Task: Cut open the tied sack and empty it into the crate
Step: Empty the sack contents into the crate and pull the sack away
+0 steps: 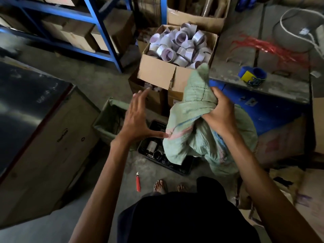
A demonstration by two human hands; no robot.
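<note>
The right hand (pixel 220 114) was closed around a bunched fold of the pale green woven sack (pixel 198 120), gripping it high up beside the edge of the blue workbench (pixel 273 106). The sack hung upended, its lower end draped down into the black plastic crate (pixel 175 165) on the concrete floor, where a few small parts, including 1 pale cylinder, showed in the uncovered left corner. The left hand (pixel 138 118) was open and empty, fingers spread, with its thumb tip reaching toward the sack's pink-striped edge; whether it touched the cloth could not be told. A red utility knife (pixel 138 181) lay on the floor near the person's bare feet (pixel 160 185), apart from both hands. Behind the sack stood a cardboard box (pixel 161 72) heaped with white tape rolls (pixel 182 44), stacked on another carton. On the workbench sat a blue and yellow tape dispenser (pixel 252 77) and loose red twine (pixel 268 46). Blue shelving (pixel 98 28) with cartons filled the upper left.
</note>
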